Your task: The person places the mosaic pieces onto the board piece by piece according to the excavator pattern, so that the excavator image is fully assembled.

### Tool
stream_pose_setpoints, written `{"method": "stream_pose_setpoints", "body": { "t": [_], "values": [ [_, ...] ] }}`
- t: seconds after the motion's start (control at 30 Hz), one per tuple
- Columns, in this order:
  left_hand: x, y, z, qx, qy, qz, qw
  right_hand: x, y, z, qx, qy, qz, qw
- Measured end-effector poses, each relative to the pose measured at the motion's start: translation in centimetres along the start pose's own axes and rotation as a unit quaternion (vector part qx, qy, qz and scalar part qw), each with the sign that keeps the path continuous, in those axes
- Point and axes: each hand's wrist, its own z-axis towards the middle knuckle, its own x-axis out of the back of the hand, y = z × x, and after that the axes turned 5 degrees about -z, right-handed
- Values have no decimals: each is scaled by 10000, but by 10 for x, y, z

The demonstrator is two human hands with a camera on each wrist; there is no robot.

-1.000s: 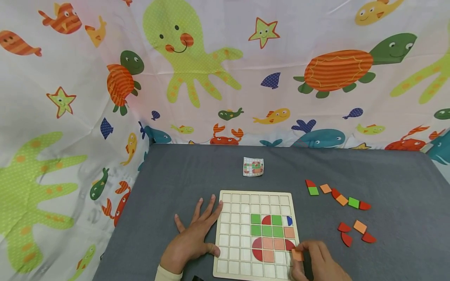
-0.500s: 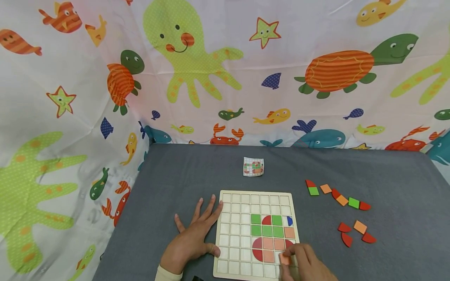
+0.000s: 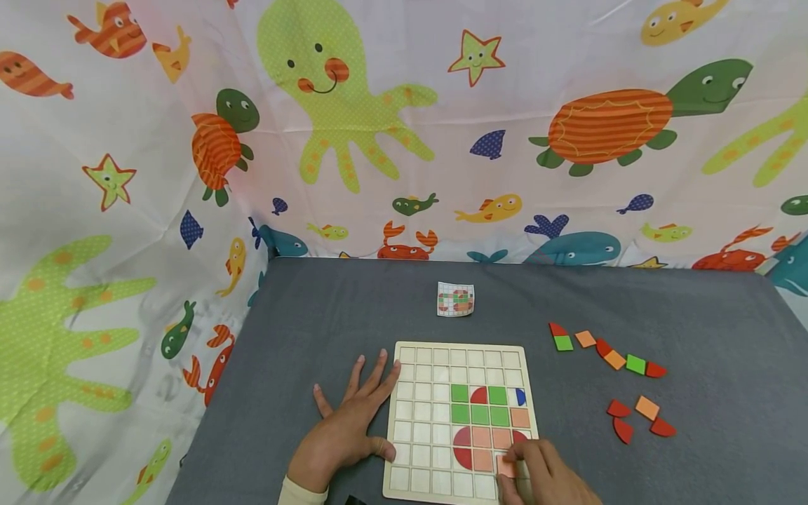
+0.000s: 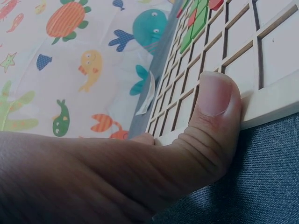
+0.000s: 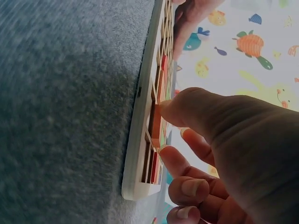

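Observation:
A square wooden grid board (image 3: pixel 421 414) lies on the grey cloth, with green, orange, red and blue pieces set in its right half. Along its left edge my left hand (image 3: pixel 348 429) rests with fingers spread. In the left wrist view its thumb (image 4: pixel 216 100) presses on the frame. My right hand (image 3: pixel 550 474) pinches an orange square tile (image 3: pixel 506 466) over a cell at the board's lower right. Thumb and a fingertip are at opposite ends of this tile (image 5: pixel 157 123) in the right wrist view, low over the cell.
Loose red quarter-circle pieces (image 3: pixel 621 429), orange squares (image 3: pixel 647 407) and green squares (image 3: pixel 635 365) lie on the cloth right of the board. A small pattern card (image 3: pixel 455 300) sits behind it. A sea-animal curtain (image 3: pixel 379 224) hangs at the back and left.
My right hand has carried the orange tile leftward from the board's right edge to a cell beside another orange tile. My left hand has stayed in place.

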Motion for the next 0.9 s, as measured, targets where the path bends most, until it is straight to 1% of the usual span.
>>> {"method": "stream_pose_setpoints", "body": {
  "t": [0.17,0.37,0.6,0.9],
  "values": [
    [0,1,0,44,-26,48,10000,0,5,-1,128,160,77,9998],
    [0,1,1,13,10,21,10000,-4,7,-3,82,201,131,9997],
    [0,-1,2,-15,13,14,10000,-8,8,-2,261,413,283,9984],
    [-4,-8,3,-158,117,-58,9998,-8,9,0,305,298,279,9987]
  ]
}}
